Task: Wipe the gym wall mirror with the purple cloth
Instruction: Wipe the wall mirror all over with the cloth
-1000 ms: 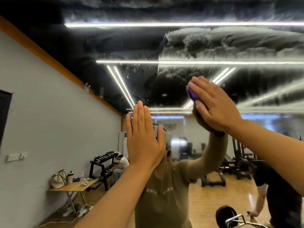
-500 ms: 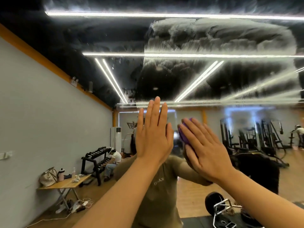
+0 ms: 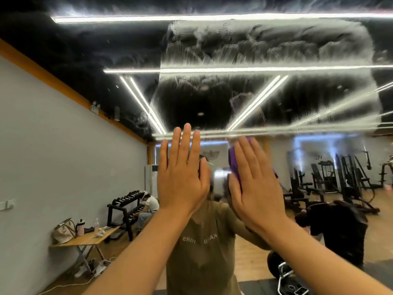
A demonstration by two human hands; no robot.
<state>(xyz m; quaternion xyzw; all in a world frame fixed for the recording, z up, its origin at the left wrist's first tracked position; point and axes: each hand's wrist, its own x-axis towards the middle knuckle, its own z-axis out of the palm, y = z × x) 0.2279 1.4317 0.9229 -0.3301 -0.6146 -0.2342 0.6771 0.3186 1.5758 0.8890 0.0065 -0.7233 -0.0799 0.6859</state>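
The wall mirror (image 3: 276,99) fills the whole view, with a streaky, smeared patch across its upper right. My right hand (image 3: 255,184) lies flat with straight fingers and presses the purple cloth (image 3: 234,165) against the glass; only the cloth's left edge shows beside my fingers. My left hand (image 3: 182,173) is flat on the mirror just to the left, fingers straight and pointing up, holding nothing. The two hands are close side by side at mid height.
Everything else is reflection: a grey wall, a dumbbell rack (image 3: 125,205) with a seated person, a folding table (image 3: 85,239) holding a bag and bottles, gym machines (image 3: 331,179) at right, a barbell plate (image 3: 276,265) low right, ceiling light strips.
My right hand with the cloth came down and left from the upper smeared area, then edged slightly up beside my left hand. My left hand stayed flat on the glass.
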